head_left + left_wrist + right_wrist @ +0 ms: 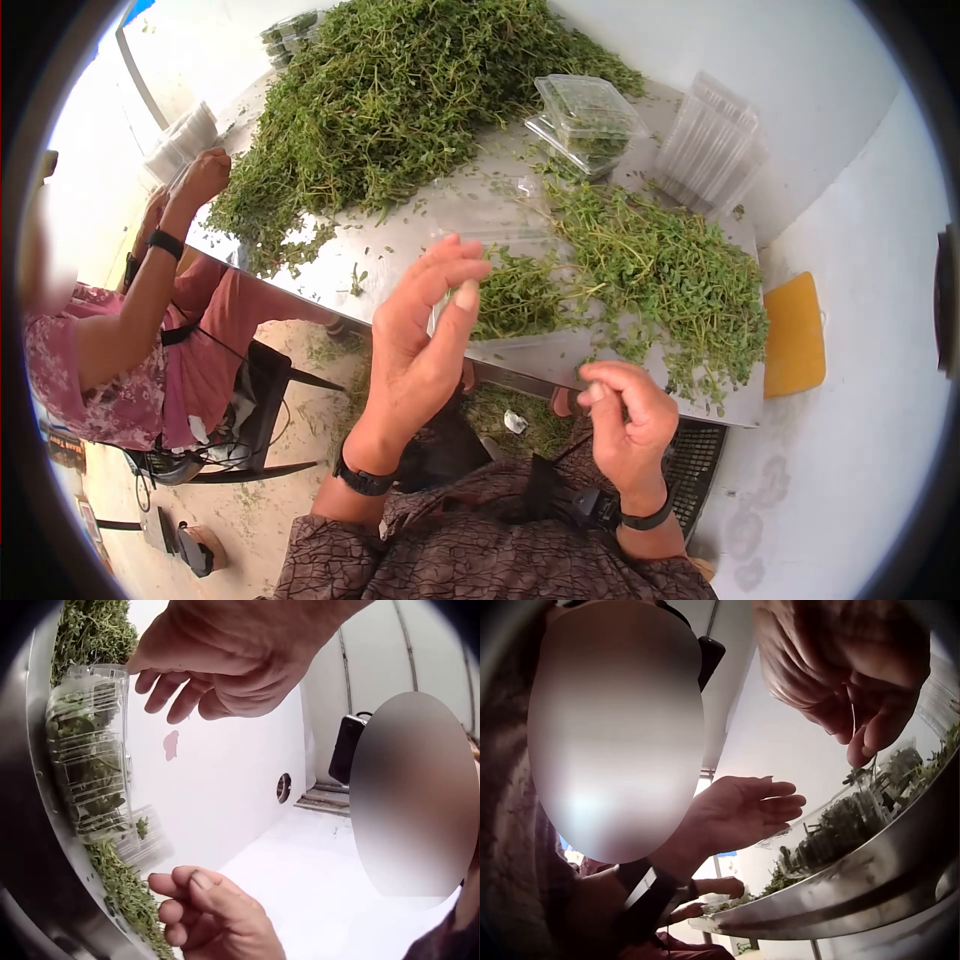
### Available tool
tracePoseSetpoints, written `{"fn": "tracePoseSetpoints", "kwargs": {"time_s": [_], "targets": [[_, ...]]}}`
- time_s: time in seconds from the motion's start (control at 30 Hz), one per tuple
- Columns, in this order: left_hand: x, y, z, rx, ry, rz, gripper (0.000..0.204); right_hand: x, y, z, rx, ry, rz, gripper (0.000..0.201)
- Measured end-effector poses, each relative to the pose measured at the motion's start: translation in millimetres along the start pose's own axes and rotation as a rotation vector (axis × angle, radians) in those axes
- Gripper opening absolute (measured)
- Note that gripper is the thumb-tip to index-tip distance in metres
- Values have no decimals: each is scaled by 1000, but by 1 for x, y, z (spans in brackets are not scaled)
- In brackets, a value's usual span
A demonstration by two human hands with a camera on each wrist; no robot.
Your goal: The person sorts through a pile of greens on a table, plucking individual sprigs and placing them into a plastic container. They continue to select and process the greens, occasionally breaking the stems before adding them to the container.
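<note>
Currently, left hand (415, 345) open, empty, partly blocking head view of clear plastic box (535, 341) on silver metal bench (400, 235); right hand (630, 425) curled, hold unclear; loose green sprigs (665, 275) beside box.

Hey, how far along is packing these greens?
Looks done: the stacked boxes with greens inside. In hand: the greens-filled box at the table's edge, both the left hand and right hand raised near it. Left, apparently: the big heap, the smaller pile and empty nested containers.
</note>
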State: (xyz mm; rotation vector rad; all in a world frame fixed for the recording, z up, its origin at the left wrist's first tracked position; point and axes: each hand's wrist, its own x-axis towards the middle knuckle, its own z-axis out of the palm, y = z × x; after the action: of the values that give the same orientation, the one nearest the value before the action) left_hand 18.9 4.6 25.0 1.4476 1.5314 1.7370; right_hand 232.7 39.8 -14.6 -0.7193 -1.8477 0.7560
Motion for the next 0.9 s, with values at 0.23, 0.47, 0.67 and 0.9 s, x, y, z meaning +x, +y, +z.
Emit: {"fn": "tracePoseSetpoints", "kwargs": {"time_s": [0.23,0.47,0.67,0.9], "targets": [[-9,-3,2,435,-178,286,26,31,6,-9,-81,163,167,31],[-15,-8,12,739,-310,433,33,61,7,8,-16,95,378,30],[-14,-10,14,819,-369,433,36,70,10,12,28,62,431,14],[-12,-9,12,782,-389,422,33,78,-7,3,-77,113,133,7]]}}
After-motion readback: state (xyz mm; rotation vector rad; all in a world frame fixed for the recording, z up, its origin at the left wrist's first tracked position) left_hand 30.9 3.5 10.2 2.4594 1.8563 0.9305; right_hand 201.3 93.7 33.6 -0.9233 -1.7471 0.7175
